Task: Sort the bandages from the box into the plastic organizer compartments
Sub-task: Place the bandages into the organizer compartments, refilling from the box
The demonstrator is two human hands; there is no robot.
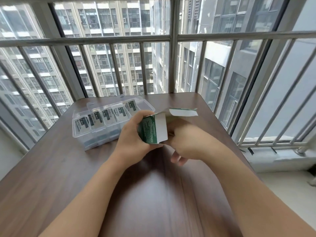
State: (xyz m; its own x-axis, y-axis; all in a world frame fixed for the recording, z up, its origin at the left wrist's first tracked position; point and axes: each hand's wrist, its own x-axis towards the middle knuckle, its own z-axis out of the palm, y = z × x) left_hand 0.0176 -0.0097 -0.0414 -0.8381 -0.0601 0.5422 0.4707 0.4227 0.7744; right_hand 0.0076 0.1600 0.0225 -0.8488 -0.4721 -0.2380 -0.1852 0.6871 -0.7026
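Note:
My left hand grips a green and white cardboard box above the table, its end flaps open. My right hand is at the box's open end, with its fingertips hidden behind a white flap; what they hold cannot be seen. To the left, a clear plastic organizer sits on the table. Wrapped bandages with green and white labels lie in several of its compartments.
The brown wooden table stands against a window with metal guard bars. The table's right edge runs close to a window ledge. The organizer's clear lid hangs open at the far side.

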